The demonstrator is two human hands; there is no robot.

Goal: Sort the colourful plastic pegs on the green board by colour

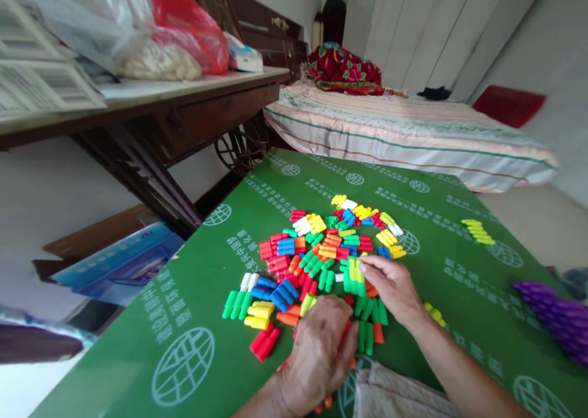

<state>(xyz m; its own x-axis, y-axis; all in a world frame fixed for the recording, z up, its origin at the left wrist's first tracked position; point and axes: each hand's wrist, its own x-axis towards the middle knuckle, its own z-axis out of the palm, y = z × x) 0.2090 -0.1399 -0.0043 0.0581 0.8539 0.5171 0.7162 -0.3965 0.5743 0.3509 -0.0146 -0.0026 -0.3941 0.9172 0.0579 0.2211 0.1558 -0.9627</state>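
A pile of colourful plastic building blocks [278, 264], each shaped like short joined tubes, lies in the middle of the green table [220, 369]. Between the thumb and fingertips of my right hand [390, 283] is a yellow-green block [355, 269], held over green blocks at the pile's right side. My left hand [321, 354] is curled palm down at the near edge of the pile. Its fingertips are hidden, and some red shows beside its thumb. Another yellow-green block [307, 304] sits just beyond its knuckles.
To the right lie purple joined blocks [554, 320] and a separate yellow-green group [478, 232]. A greyish cloth [399, 396] is at the near edge. Bags stand on a sewing-machine table [206, 90] at left; a bed [390, 124] is beyond.
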